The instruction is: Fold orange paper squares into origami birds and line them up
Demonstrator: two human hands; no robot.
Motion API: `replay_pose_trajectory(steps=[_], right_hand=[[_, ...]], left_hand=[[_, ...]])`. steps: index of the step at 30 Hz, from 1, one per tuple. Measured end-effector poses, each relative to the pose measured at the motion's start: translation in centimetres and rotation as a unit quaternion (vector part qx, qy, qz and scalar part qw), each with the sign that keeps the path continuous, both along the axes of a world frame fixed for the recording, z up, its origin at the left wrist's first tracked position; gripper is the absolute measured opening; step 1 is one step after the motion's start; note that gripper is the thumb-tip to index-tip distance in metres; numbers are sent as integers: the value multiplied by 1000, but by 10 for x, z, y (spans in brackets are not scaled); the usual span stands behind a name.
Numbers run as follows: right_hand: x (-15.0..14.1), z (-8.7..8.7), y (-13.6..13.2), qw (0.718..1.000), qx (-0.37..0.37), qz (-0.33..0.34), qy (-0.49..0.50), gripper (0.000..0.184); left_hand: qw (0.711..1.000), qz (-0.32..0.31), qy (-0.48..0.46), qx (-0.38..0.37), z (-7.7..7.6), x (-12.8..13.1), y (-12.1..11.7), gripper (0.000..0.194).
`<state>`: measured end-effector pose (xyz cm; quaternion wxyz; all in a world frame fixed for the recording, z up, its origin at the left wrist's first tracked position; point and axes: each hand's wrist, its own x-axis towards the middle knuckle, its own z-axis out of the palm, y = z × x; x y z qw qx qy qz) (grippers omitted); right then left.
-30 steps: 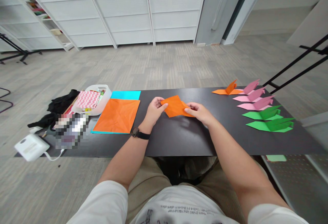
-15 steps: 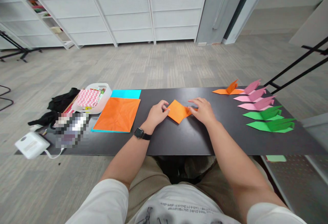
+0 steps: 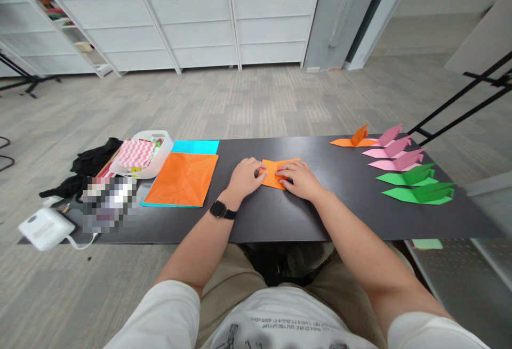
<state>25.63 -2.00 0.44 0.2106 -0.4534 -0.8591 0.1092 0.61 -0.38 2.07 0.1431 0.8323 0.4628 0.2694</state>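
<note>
A partly folded orange paper (image 3: 275,171) lies flat on the black table (image 3: 280,216) in front of me. My left hand (image 3: 245,176), with a watch on its wrist, presses on the paper's left edge, fingers curled down onto it. My right hand (image 3: 299,178) lies over the paper's right part, fingers pressed flat on it. Neither hand lifts the paper.
A stack of orange and cyan sheets (image 3: 182,178) lies to the left, beside a white tray (image 3: 141,154) of patterned paper, black cloth (image 3: 94,160) and a white device (image 3: 46,227). Finished folded shapes, orange (image 3: 354,139), pink (image 3: 394,152) and green (image 3: 418,186), line the right end.
The orange paper was held up off the table a second ago; now it lies flat, and both hands have come together on top of it, pressing it down.
</note>
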Motion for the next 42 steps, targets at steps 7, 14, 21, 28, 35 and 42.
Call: replay_pose_trajectory(steps=[7,14,21,28,35,42], right_hand=[[9,-4,6,999,-6,6,37,53],[12,5,2,999,9,26,44,37],[10,1,6,999,3,4,43,15],[24,-9,14,996,7,-63,62,17],[28,-13,16,995,17,-74,68,13],[34,-14,18,995,8,-85,51,13]], left_hand=[[990,-137,-1,-31,-11,9,-1,41],[992,-124,-19,-32,-12,7,3,18],[992,-120,0,-28,-11,8,1,19],[989,-146,2,-33,-2,10,-7,20],[988,-147,-12,-38,-10,10,-5,17],[990,-127,-5,-60,-16,14,-3,17]])
